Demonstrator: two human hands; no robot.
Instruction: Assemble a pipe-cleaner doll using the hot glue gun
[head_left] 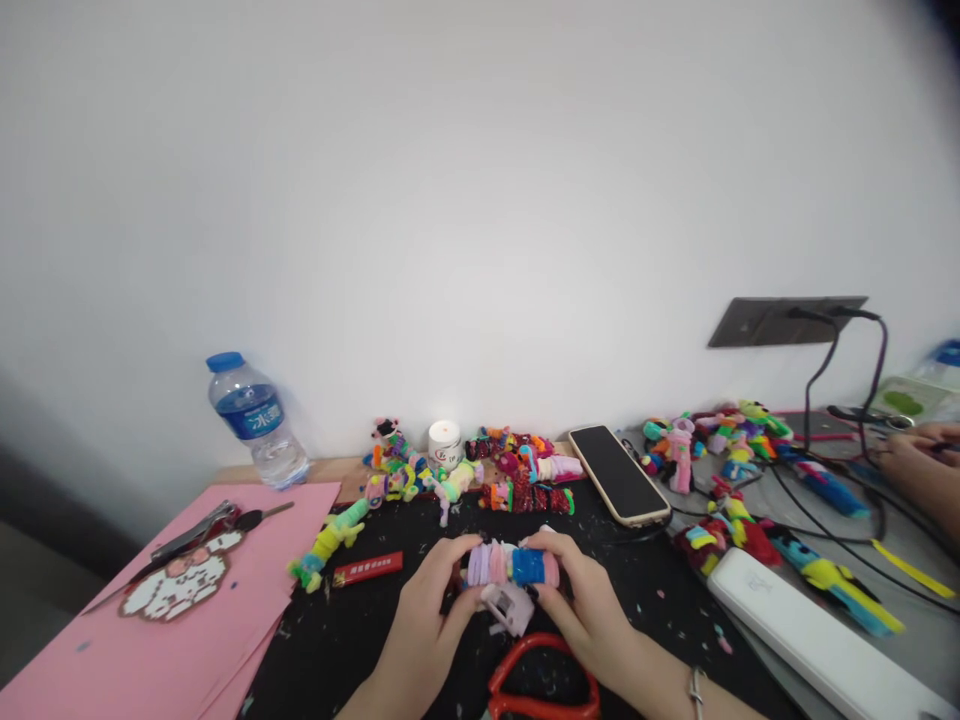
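A fuzzy pipe-cleaner roll [527,567], banded in lilac, white, blue and pink, lies crosswise between my two hands. My left hand [435,605] pinches its left end with thumb and fingers. At the other end, my right hand [585,598] grips it the same way. Just under the roll, near both thumbs, is a small pale pink piece [510,610] with a dark patch; I cannot make out what it is. Red-handled scissors [499,680] lie right below, their blades out of sight. To the left rests a red packet [369,569] on the black mat [300,650].
Pink paper sheets [67,640] carry a pair of tools and a dog-shaped piece [184,580]. Behind stand a water bottle [259,425] and a white jar [445,443]. Pipe-cleaner figures [529,497], a phone [621,475], a white case [817,640] and cables spread rightward. Another person's hand [919,465] is far right.
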